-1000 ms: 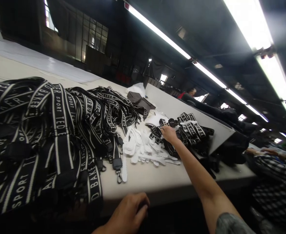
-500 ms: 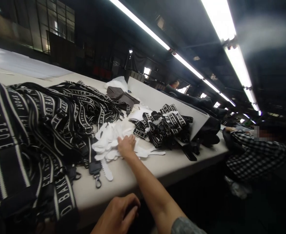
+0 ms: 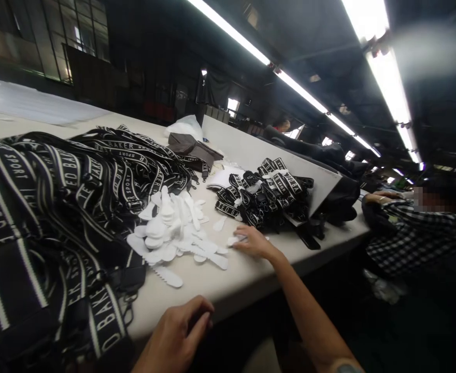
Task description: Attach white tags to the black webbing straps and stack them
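Observation:
White flat tags with toothed strips lie in a loose pile (image 3: 173, 228) on the pale table (image 3: 208, 282). Right of that pile, my right hand (image 3: 251, 241) has its fingers bent down over a white tag (image 3: 233, 240) on the tabletop. My left hand (image 3: 183, 329) is curled at the table's front edge, thumb near the index finger, with nothing visible in it. A large heap of black-and-white lettered straps (image 3: 76, 176) covers the left side. Behind my right hand sits a smaller heap of bundled straps (image 3: 270, 194), with some white tags on it.
A grey-brown cloth item (image 3: 191, 147) and a clear plastic bag (image 3: 185, 127) lie at the back. An upright white board (image 3: 247, 150) stands behind the bundled straps. A person in a checked shirt (image 3: 418, 238) is at the right, beside black material (image 3: 339, 199).
My right hand has moved right, off the white pile to a tag beside it. The pile looks more spread out. My left hand has shifted slightly left.

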The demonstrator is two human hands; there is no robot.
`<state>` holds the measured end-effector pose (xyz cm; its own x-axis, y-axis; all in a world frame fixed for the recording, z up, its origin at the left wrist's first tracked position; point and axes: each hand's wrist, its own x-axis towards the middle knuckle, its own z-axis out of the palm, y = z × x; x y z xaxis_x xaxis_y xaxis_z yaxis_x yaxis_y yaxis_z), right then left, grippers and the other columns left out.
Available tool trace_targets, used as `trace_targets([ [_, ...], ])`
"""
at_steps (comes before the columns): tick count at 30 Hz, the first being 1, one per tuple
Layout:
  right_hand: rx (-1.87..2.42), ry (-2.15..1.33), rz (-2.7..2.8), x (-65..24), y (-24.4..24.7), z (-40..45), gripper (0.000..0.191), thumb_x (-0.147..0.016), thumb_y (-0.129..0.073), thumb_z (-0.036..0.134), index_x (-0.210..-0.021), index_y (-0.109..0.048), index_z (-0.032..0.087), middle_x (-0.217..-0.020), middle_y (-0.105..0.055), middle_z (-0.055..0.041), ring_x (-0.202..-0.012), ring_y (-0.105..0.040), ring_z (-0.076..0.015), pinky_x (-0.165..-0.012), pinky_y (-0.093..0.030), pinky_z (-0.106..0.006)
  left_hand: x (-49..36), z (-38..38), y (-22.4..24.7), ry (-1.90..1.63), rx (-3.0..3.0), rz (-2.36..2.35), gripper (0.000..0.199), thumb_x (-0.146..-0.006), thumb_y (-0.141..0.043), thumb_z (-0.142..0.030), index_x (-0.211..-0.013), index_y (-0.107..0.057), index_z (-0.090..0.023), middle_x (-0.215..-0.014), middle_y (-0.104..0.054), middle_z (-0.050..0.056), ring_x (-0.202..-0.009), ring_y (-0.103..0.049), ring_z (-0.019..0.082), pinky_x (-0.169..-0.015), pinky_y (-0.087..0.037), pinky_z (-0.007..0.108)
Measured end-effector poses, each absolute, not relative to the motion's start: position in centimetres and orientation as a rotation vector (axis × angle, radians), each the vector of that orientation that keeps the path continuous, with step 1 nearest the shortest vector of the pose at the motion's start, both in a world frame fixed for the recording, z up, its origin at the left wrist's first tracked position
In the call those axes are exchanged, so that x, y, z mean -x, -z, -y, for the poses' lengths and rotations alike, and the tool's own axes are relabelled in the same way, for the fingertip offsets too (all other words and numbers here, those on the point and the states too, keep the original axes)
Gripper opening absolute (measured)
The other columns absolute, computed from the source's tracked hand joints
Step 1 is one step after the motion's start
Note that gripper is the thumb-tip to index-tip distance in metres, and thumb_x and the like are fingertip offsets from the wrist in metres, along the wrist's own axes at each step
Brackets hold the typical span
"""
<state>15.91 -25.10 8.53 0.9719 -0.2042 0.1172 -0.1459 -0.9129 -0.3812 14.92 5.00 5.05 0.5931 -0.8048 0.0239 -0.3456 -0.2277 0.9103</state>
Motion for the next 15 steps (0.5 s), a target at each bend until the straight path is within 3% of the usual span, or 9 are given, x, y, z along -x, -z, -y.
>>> trace_targets([
  [2,2.759,0.180,-0.228,-14.0,-8.0,27.5,0.047,-0.077,-0.077,0.031,-0.122,-0.066,0.023,-0.136,-0.057,-0.0089,-0.126,-0.050,-0.0261,-0.107,-0.034,-0.038,-14.5,-5.0,-4.9,0.591,-1.835,0.961,0.026,-0.092,-0.044,-0.038,-0.088,-0.064,-0.021,-0.075,-0.069,0.000,-0.070,-0.063,0.017,-0.065,-0.042,0.024],
  [7,2.920,0.295,-0.476,-15.6,-7.0,26.7,0.019,-0.091,-0.063,0.031,-0.105,-0.066,0.019,-0.110,-0.065,-0.0071,-0.109,-0.058,-0.0202,-0.096,-0.041,-0.030,-13.7,-4.3,-4.3,0.580,-1.866,1.060,0.025,-0.093,-0.042,-0.034,-0.092,-0.064,-0.022,-0.079,-0.070,0.001,-0.074,-0.064,0.018,-0.067,-0.043,0.024],
  [13,2.845,0.380,-0.887,-22.7,-7.5,23.8,0.032,-0.101,-0.039,0.025,-0.111,-0.062,0.007,-0.112,-0.066,-0.0235,-0.105,-0.064,-0.0289,-0.088,-0.046,-0.037,-13.1,-3.1,-4.0,0.480,-1.871,1.072,0.022,-0.091,-0.044,-0.027,-0.084,-0.064,-0.022,-0.075,-0.070,0.000,-0.071,-0.065,0.016,-0.066,-0.042,0.024],
  [15,2.787,0.378,-0.963,-25.2,-7.8,22.8,0.039,-0.101,-0.038,0.030,-0.110,-0.064,0.003,-0.111,-0.066,-0.0283,-0.104,-0.065,-0.0324,-0.086,-0.047,-0.039,-12.9,-3.0,-4.0,0.450,-1.876,1.089,0.021,-0.090,-0.045,-0.025,-0.081,-0.064,-0.022,-0.074,-0.070,0.000,-0.069,-0.065,0.016,-0.065,-0.042,0.023],
])
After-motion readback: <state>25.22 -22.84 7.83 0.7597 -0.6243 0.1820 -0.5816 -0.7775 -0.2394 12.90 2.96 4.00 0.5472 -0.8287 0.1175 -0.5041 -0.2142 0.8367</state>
